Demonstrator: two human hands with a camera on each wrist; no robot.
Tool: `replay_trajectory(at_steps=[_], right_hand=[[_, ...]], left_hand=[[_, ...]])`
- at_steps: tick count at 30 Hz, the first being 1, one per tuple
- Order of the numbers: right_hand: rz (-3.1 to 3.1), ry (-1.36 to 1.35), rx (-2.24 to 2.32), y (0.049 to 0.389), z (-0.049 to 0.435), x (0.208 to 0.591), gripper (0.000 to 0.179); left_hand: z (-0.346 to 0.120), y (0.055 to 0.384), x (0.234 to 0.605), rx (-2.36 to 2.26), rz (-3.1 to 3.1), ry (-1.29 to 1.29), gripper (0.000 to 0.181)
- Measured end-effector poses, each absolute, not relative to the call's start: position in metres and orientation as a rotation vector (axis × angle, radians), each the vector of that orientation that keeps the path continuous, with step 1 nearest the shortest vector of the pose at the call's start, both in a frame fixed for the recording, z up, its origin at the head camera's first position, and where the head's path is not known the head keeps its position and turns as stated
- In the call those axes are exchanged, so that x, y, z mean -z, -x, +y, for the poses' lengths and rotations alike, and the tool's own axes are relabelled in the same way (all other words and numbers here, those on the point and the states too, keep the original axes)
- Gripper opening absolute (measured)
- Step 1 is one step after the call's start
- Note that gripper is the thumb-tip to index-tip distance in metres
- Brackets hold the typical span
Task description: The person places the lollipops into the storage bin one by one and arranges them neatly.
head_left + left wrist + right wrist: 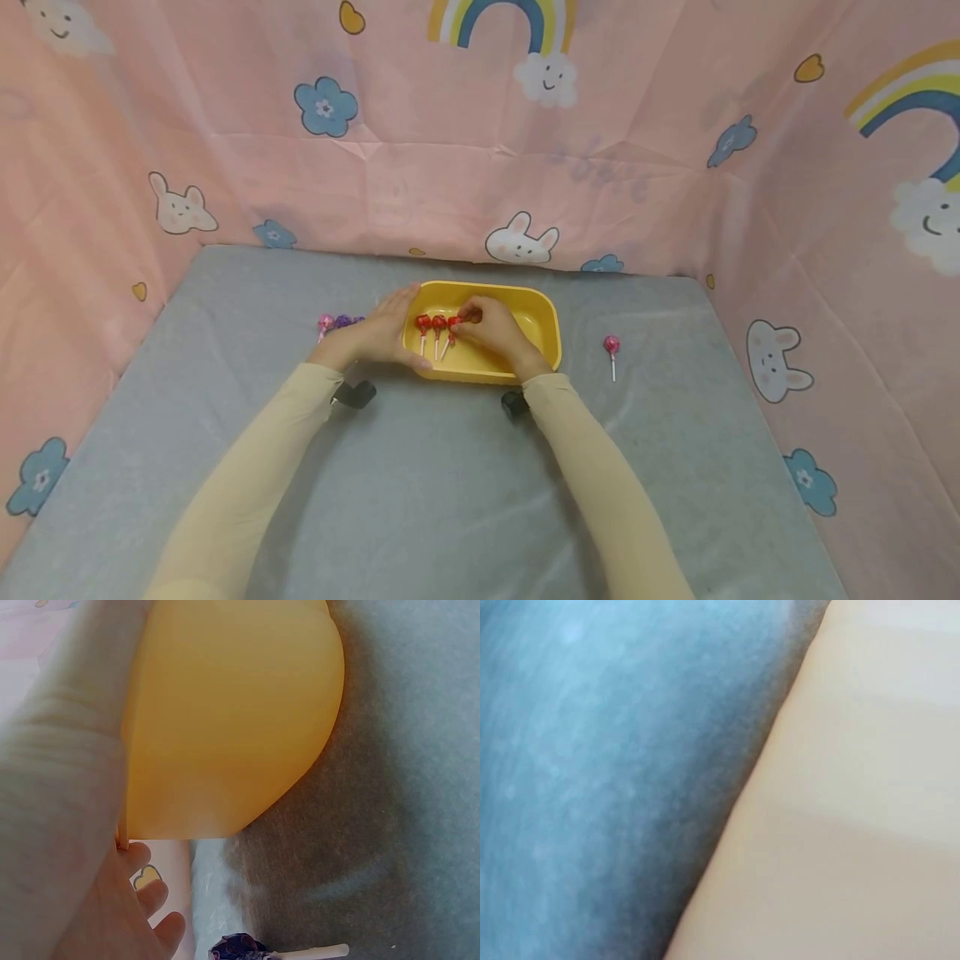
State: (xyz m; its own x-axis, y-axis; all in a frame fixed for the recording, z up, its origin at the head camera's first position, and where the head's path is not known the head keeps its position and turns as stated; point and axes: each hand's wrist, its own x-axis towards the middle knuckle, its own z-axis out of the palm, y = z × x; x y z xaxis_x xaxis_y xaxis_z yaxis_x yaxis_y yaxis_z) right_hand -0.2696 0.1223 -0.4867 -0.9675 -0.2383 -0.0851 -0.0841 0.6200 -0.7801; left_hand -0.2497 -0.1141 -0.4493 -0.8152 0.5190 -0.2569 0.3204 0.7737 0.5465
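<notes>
A yellow tray stands near the back of the table, with red lollipops lying in its left part. Two of these, a left one and a middle one, lie side by side with white sticks toward the person. My right hand reaches in over the front rim and pinches a third red lollipop beside them. Along the tray's left end rests my left hand, fingers extended and thumb at the near corner. In the left wrist view its fingers pass the rim. The right wrist view shows only sleeve and cloth.
Left of the tray lie a pink lollipop and purple lollipops, partly hidden by the left hand. Another pink lollipop lies to the right. Grey cloth covers the table; a pink patterned curtain encloses the back and sides.
</notes>
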Motion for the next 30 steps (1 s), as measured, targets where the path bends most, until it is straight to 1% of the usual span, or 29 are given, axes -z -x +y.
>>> replay_trajectory(at_steps=[18,24,30], right_hand=[[2.603,0.287,1.255,0.275,0.123,0.484,0.022],[2.590,0.318,1.247,0.275,0.127,0.483,0.026],[2.631,0.358,1.207,0.269,0.137,0.473,0.028]], left_hand=[[-0.115,0.253,0.451,-0.698,2.570,-0.615,0.140],[-0.116,0.253,0.450,-0.701,2.571,-0.631,0.142],[-0.114,0.251,0.451,-0.692,2.566,-0.632,0.142]])
